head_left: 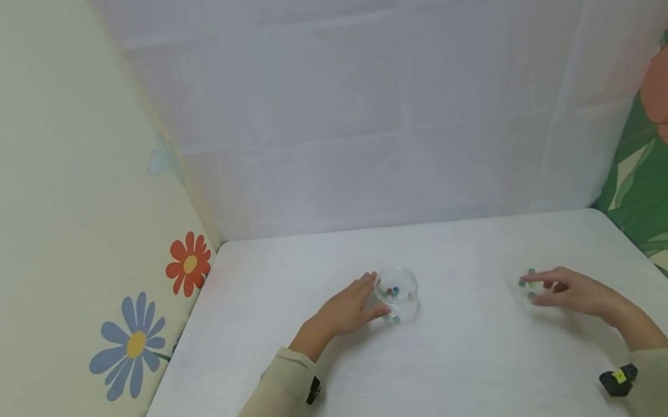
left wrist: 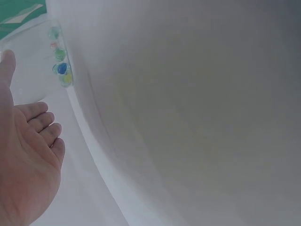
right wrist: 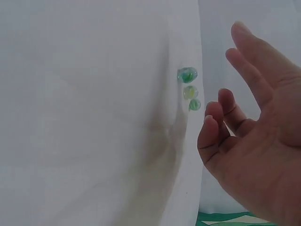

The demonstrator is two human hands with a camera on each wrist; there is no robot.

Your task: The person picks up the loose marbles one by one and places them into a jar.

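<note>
A clear round container (head_left: pixel 407 306) stands upright on the white table, with several glass marbles (left wrist: pixel 59 54) in its bottom, among them green, blue and yellow ones. My left hand (head_left: pixel 348 308) holds it from the left side, thumb in front and fingers behind. To the right, my right hand (head_left: pixel 576 292) hovers at a small group of greenish marbles (right wrist: pixel 187 75) on the cloth. Its index finger and thumb are stretched out, while the other fingers bend loosely. Nothing shows between them in the right wrist view.
A white cloth covers the table (head_left: pixel 460 376), and a creased white sheet (head_left: pixel 316 83) hangs behind it. Painted walls with flowers border the left and right sides. A dark device (head_left: pixel 618 381) sits at the right wrist.
</note>
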